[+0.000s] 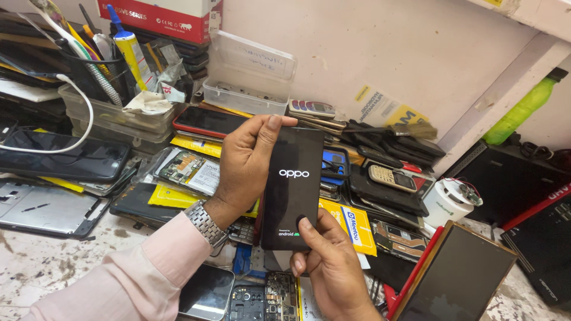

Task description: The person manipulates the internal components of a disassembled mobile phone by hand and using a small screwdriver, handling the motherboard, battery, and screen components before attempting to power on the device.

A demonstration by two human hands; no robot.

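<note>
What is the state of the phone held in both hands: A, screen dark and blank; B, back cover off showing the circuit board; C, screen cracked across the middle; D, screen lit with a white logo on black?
D: the phone, held upright between the left hand and the right hand, shows a white logo on a black screen, with smaller white marks near its lower edge and no cracks visible.

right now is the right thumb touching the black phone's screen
Touching. The head view shows the right hand with its thumb pressed flat on the lower part of the black phone, no gap visible, while the left hand grips its upper edge.
</note>
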